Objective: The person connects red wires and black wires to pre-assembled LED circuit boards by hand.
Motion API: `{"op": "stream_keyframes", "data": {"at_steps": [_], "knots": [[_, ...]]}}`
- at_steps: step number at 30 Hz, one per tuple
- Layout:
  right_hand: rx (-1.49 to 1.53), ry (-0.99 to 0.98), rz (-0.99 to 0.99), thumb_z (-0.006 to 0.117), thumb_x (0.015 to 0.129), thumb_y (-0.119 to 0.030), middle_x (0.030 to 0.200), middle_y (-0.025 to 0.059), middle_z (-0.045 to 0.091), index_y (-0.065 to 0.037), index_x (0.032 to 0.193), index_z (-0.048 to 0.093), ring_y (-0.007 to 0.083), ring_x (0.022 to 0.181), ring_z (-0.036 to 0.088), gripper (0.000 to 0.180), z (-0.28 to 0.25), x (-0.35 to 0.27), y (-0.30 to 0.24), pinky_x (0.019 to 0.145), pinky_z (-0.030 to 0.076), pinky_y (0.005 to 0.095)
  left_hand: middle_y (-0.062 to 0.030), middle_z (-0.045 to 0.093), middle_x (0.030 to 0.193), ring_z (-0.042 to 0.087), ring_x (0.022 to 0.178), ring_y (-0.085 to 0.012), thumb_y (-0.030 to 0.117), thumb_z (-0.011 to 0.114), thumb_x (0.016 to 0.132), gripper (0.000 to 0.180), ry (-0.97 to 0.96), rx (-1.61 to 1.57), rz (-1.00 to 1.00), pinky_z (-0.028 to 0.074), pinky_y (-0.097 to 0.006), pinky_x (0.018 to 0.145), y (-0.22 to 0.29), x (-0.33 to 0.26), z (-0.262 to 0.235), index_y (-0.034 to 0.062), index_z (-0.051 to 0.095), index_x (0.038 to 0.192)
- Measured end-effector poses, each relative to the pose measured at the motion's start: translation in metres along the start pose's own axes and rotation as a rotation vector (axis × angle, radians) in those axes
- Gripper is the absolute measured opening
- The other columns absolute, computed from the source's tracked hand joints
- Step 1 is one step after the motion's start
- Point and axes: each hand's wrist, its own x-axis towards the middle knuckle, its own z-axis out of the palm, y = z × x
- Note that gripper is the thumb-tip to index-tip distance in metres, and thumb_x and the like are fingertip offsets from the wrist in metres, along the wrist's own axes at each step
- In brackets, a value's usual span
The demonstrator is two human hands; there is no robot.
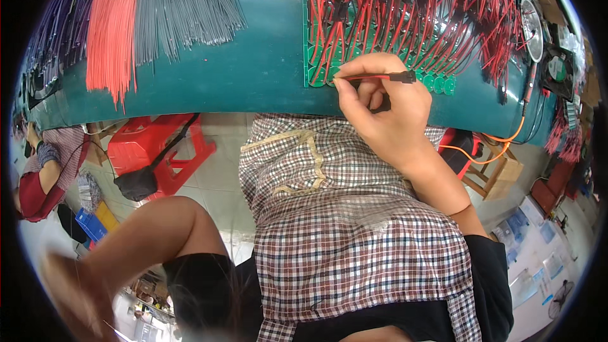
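My right hand (392, 101) is closed in a pinch at the near edge of the green table. Between its thumb and forefinger is a red-and-black wire lead (378, 77), whose black plug (405, 77) sticks out to the right. Just beyond the fingertips lies a panel of round green circuit boards (320, 66), largely covered by many similar red-and-black leads (437, 9). My left arm is bent out to the lower left, away from the table. The left hand (69, 285) there is smeared by motion, so its fingers cannot be made out.
Bundles of orange-red wires (113, 38) and grey wires (183, 6) lie at the table's far left. A soldering iron (530, 85) with an orange cord rests at the right edge. A red plastic stool (142, 145) and a wooden stool (497, 168) stand below. Another person's arm (44, 177) shows at far left.
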Motion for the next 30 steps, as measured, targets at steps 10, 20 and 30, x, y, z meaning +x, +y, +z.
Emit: {"op": "stream_keyframes", "data": {"at_steps": [10,20,30], "knots": [[0.001,-0.04,0.0,0.072,0.079,0.009,0.087,0.0054,0.07,0.0,0.118,0.057,0.0014,0.052,0.049,0.043,-0.001,-0.001,-0.001,0.047,0.037,0.0176,-0.0062,0.068,0.081,0.063,0.077,-0.0135,0.029,0.07,0.09,0.031,-0.256,0.564,-0.734,0.048,-0.028,0.072,-0.152,-0.004,0.093,-0.0013,0.07,0.097],[-0.137,-0.116,-0.092,0.069,0.078,0.012,0.088,0.0042,0.07,-0.003,0.125,0.056,0.0041,0.053,0.053,0.05,-0.003,0.007,-0.009,0.049,0.041,0.0188,-0.0126,0.069,0.081,0.063,0.074,-0.016,0.027,0.065,0.092,0.033,-0.343,0.464,-0.697,0.049,-0.03,0.072,-0.166,-0.002,0.088,-0.0058,0.068,0.096],[-0.275,-0.097,-0.192,0.071,0.071,0.003,0.069,0.0049,0.062,-0.008,0.119,0.061,0.0203,0.055,0.061,0.05,-0.006,0.011,-0.017,0.048,0.05,0.0321,-0.0099,0.072,0.084,0.063,0.074,-0.012,0.024,0.07,0.089,0.032,-0.126,0.352,-0.664,0.05,-0.027,0.071,-0.127,0.01,0.106,-0.0055,0.07,0.102]]}}
